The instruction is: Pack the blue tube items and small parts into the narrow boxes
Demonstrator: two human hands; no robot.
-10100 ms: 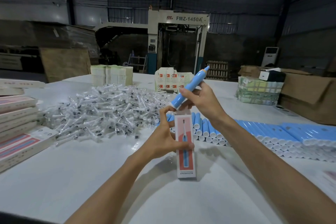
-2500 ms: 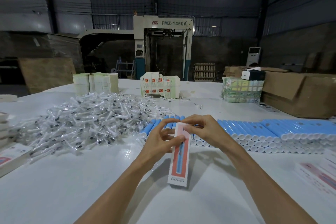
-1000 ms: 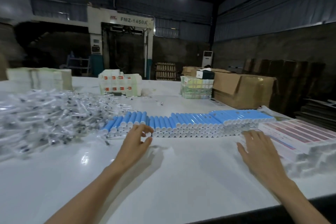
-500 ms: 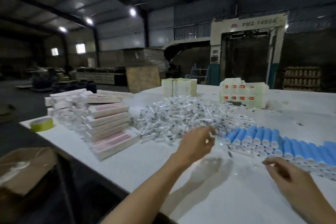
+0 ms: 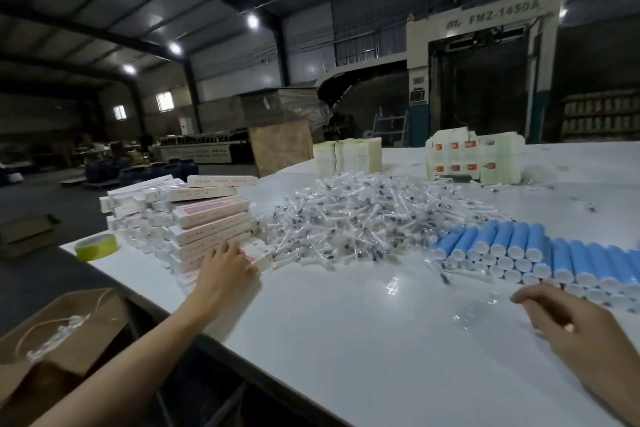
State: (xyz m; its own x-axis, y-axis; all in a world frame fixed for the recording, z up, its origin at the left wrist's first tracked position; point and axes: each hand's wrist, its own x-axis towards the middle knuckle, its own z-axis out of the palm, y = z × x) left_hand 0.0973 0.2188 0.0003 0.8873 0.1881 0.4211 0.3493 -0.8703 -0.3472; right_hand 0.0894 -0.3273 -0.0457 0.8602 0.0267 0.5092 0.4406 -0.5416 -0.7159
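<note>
A stack of narrow white and red boxes [image 5: 207,218] stands at the left end of the white table [image 5: 346,340]. My left hand [image 5: 225,270] reaches to the stack's near corner, and its fingers lie on the lowest box [image 5: 259,252]. Small parts in clear wrappers [image 5: 363,218] form a heap in the middle. Blue tubes with white caps [image 5: 519,246] lie in stacked rows at the right. In front of the tubes my right hand [image 5: 581,333] hovers low over the table, fingers loosely curled and holding nothing.
A yellow tape roll [image 5: 97,246] sits at the table's left corner. An open cardboard box [image 5: 59,333] stands on the floor below that edge. Two blocks of white cartons [image 5: 346,154] [image 5: 474,158] stand at the back of the table.
The closed box from earlier is out of my hands. My left hand has gone from the parts heap leftward to the box stack. My right hand stays by the blue tubes.
</note>
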